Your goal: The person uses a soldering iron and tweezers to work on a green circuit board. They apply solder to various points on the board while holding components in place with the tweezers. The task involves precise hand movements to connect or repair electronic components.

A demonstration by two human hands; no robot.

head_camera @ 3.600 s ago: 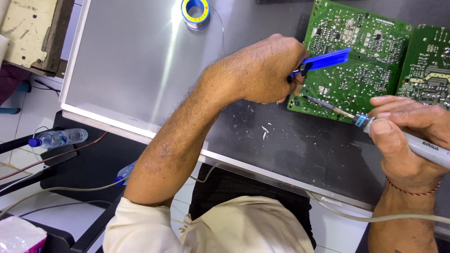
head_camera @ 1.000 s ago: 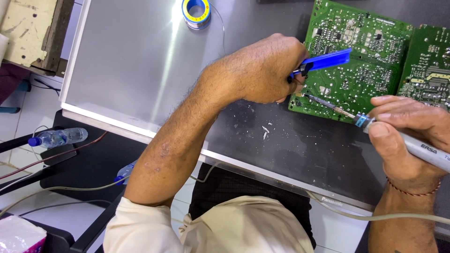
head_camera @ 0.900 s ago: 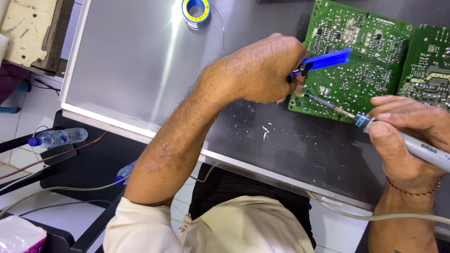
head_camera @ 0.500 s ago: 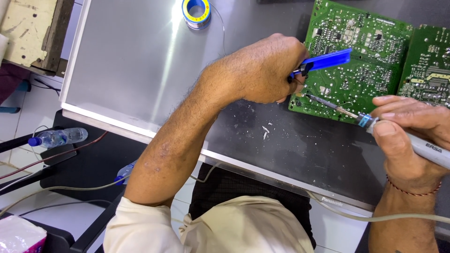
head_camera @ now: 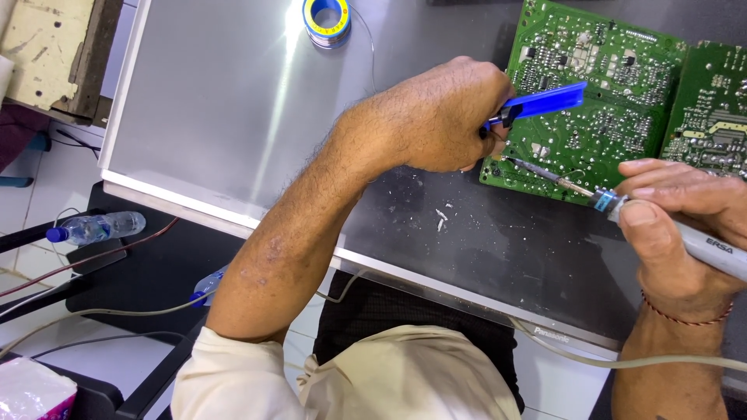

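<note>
A green circuit board point(head_camera: 603, 101) lies solder side up at the upper right of a grey metal work surface point(head_camera: 218, 101). My left hand point(head_camera: 447, 117) grips a blue-handled tool point(head_camera: 541, 103) over the board's near left corner. My right hand point(head_camera: 677, 233) holds a grey soldering iron point(head_camera: 700, 247) like a pen. The iron's thin tip point(head_camera: 537, 171) touches the board's near edge, just below the blue tool. A second green circuit board point(head_camera: 712, 117) lies beside the first at the right edge.
A blue and yellow spool of solder wire point(head_camera: 327, 17) sits at the top of the surface. The iron's pale cable point(head_camera: 622, 359) trails along the near edge. A plastic water bottle point(head_camera: 97, 227) lies on dark furniture at the left.
My right hand with the soldering iron shifted slightly to the right and down. The left hand and blue tool stayed put.
</note>
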